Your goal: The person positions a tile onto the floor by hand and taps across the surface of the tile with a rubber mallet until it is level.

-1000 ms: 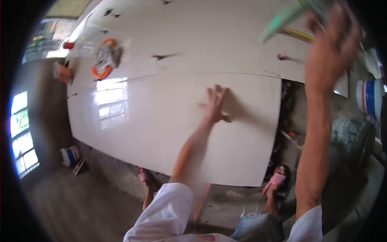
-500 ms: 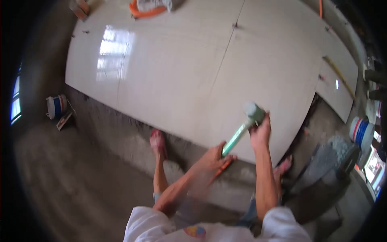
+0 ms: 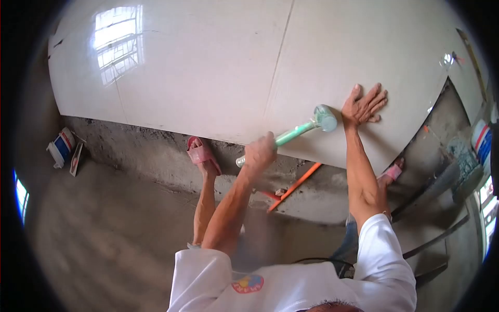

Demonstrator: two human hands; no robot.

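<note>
My left hand [image 3: 260, 153] is wrapped round the green handle of a rubber mallet [image 3: 294, 134], near its butt end. The mallet's pale, dusty head points right, over the near part of a large glossy floor tile [image 3: 312, 67]. Fingers spread, my right hand [image 3: 365, 105] lies flat on that tile, just right of the mallet head. A thin joint line runs between this tile and the one on its left. Below the mallet, an orange bar [image 3: 295, 186] leans across the rough step at the tile's near edge.
My feet in pink slippers [image 3: 202, 155] stand along the tile edge. A striped bucket [image 3: 61, 147] sits at the left, another [image 3: 482, 145] at the far right. Near the right one is a heap of grey mortar [image 3: 462, 156]. Rough concrete floor [image 3: 130, 203] lies in front.
My right hand has left the mallet head and now rests spread on the tile. My left hand has moved up and left with the mallet, and the view has shifted nearer the tile's edge.
</note>
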